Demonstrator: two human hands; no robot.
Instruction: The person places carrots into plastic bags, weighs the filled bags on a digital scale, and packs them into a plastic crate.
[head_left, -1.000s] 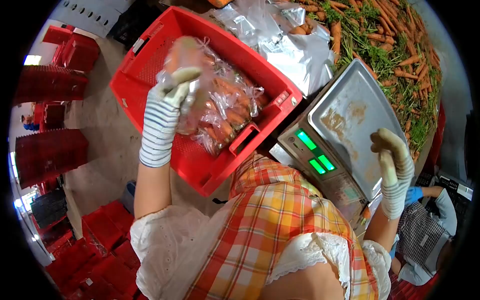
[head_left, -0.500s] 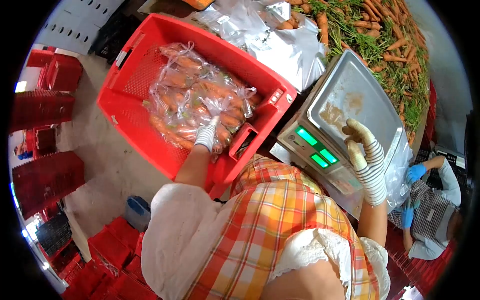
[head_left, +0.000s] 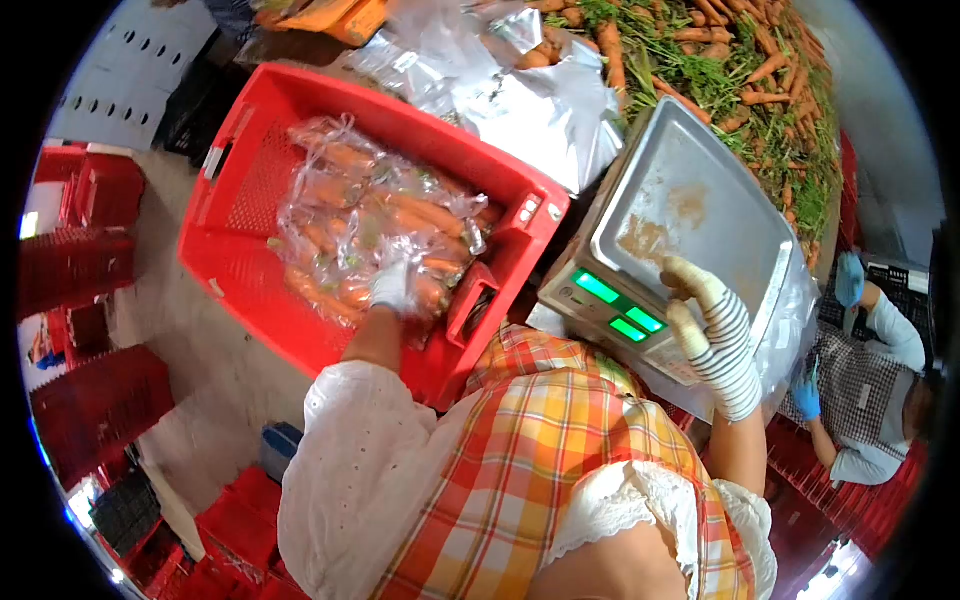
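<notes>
Inside the red crate, my left hand in a striped glove is down on the plastic bags of carrots. Its fingers are blurred and partly hidden among the bags. My right hand, also gloved, hovers over the near edge of the scale, its fingers apart and nothing between them. Green digits glow on the scale's display. The scale's metal pan carries brown dirt stains.
Loose carrots with leaves form a pile behind the scale. Silvery plastic bags lie beyond the crate. A co-worker in blue gloves is at the right. Stacked red crates stand on the left.
The bag my left hand held a second ago now lies among the others, and that hand has lowered onto them. My right hand has moved left towards the display.
</notes>
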